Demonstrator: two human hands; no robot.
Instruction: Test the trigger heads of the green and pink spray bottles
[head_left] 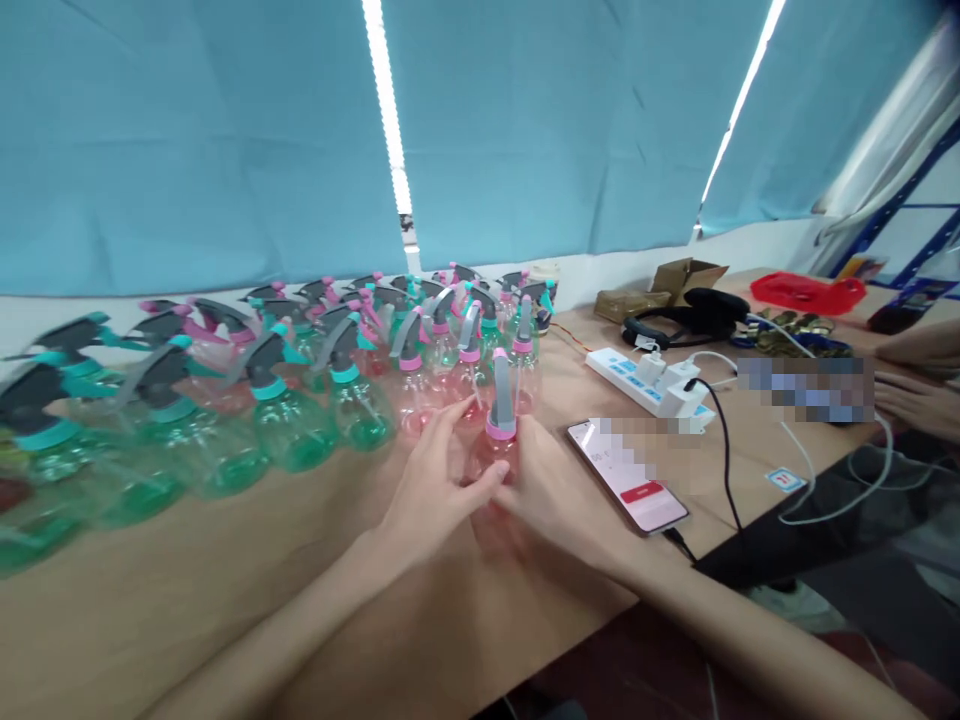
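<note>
A pink spray bottle (pixel 501 432) with a grey trigger head stands upright on the table between my hands. My left hand (pixel 439 465) holds its left side, thumb across the front and fingers reaching along the far side. From the right, my right hand (pixel 551 480) wraps around the same bottle, its fingertips mostly hidden. Just beyond are more pink-collared spray bottles (pixel 411 362). To the left stands a row of green spray bottles (pixel 292 430) with teal collars and grey heads.
On the right, a phone (pixel 630 475) lies near a white power strip (pixel 637 385) with plugs and cables. Headphones (pixel 686 318), a cardboard box (pixel 690 275) and a red tray (pixel 806 292) are farther back. Another person's hands (pixel 915 385) are at the right edge.
</note>
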